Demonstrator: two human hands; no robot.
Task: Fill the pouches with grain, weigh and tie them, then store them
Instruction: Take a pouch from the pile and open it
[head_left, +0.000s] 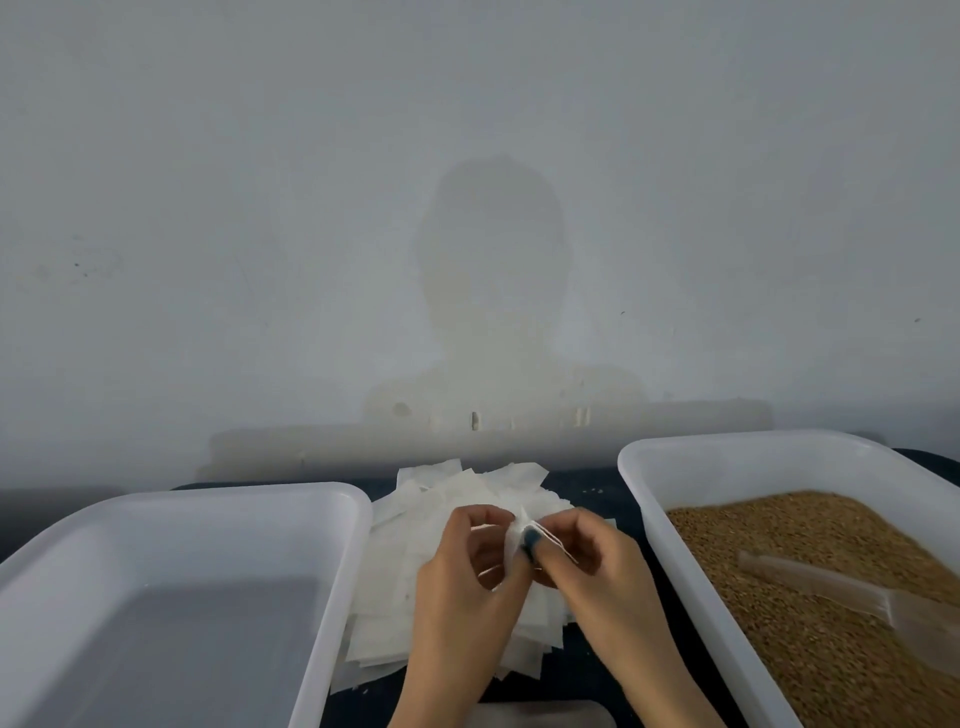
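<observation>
A pale grey wall (467, 156) filled the upper half of the view, with the soft shadow (488, 291) of a head and shoulders cast on it. Below it a dark table (582, 475) carried two big white plastic tubs. The left tub (337, 561) showed only its bare bottom. The right tub (640, 499) held a deep bed of brown grain (779, 613), and a translucent scoop (852, 597) lay on the grain towards the near right side. Between the tubs sat a loose, fanned pile of flat white pouches (410, 582), reaching from the wall side towards the person. Over this pile the two hands met. The left hand (462, 577) came up from below with its fingers curled inward, pinching one small white pouch (514, 535). The right hand (592, 564) faced it, fingertips pressed together on the same pouch from the other side. The pouch was held just above the pile, midway between the tubs, crumpled at the top. A thin white string (561, 548) from it ran slantwise across the right fingers. A dark-painted thumbnail showed where the hands touched; whose thumb it was I could not tell. A few stray grains (592, 491) lay on the table near the right tub's far corner.
</observation>
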